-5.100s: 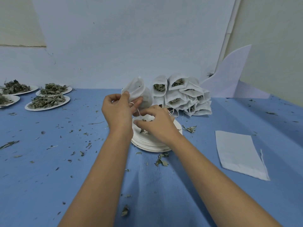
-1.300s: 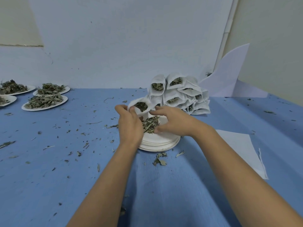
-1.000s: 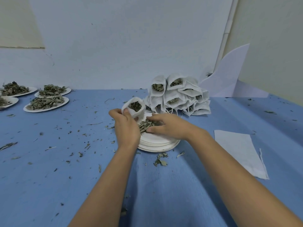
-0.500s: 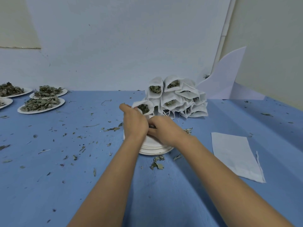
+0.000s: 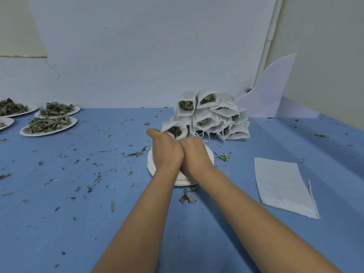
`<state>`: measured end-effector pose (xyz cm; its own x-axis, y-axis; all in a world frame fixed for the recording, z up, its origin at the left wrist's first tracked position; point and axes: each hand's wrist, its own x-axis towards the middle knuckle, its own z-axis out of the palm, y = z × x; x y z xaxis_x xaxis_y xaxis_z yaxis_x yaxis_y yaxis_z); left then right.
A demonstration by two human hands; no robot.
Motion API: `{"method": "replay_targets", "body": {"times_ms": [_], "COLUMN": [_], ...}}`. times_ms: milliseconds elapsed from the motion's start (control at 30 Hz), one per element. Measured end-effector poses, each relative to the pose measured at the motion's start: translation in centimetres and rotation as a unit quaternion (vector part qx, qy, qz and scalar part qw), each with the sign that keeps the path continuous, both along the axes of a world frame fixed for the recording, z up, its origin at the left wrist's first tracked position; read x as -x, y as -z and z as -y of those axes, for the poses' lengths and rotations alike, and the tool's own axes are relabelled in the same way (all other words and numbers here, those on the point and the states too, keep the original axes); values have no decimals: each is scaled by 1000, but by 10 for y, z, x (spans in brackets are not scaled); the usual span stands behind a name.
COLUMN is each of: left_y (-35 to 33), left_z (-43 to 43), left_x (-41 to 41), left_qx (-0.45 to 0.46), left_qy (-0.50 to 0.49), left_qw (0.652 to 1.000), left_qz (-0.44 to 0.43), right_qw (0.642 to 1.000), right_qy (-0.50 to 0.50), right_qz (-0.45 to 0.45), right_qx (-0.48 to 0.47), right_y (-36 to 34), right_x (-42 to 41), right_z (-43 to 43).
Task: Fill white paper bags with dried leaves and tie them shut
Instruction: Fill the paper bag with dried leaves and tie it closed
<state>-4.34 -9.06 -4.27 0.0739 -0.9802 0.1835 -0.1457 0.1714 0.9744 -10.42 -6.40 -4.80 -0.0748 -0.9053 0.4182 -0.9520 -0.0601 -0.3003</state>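
My left hand [image 5: 166, 152] grips the rim of a white paper bag [image 5: 177, 130], whose open mouth shows dried leaves inside. The bag sits at the far edge of a stack of white paper plates [image 5: 210, 155]. My right hand [image 5: 194, 157] lies against the left one over the plates, knuckles up. Its fingers point toward the bag's mouth and are hidden, so I cannot see what they hold. Right behind the bag is a pile of filled white bags [image 5: 216, 119], open ends facing me.
One flat empty bag [image 5: 283, 186] lies on the blue table [image 5: 78, 223] to the right. Paper plates heaped with dried leaves [image 5: 49, 125] stand at the far left. Leaf crumbs [image 5: 187, 197] litter the table. A curled white sheet [image 5: 271, 95] leans at the back right corner.
The bag came down from in front of me to the plate's far edge. My right hand swept across the leaves on the plate and closed in against my left hand.
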Motion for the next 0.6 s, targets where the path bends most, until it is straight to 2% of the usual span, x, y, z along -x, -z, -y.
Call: {"method": "replay_targets", "body": {"times_ms": [167, 367, 467, 600], "left_y": [0, -7, -10, -14], "left_z": [0, 6, 6, 7], "left_x": [0, 0, -1, -6], "left_qx": [-43, -87, -104, -128], "left_qy": [-17, -9, -2, -2], "left_qw": [998, 993, 988, 981], "left_qz": [-37, -82, -114, -148], "right_qw": [998, 990, 988, 964], "right_qy": [8, -83, -104, -103], "right_qz": [61, 115, 99, 233], "right_qx": [-8, -15, -52, -72], "right_y": [3, 2, -1, -15], "right_x": [-5, -1, -1, 5], "right_z": [-3, -11, -11, -13]}}
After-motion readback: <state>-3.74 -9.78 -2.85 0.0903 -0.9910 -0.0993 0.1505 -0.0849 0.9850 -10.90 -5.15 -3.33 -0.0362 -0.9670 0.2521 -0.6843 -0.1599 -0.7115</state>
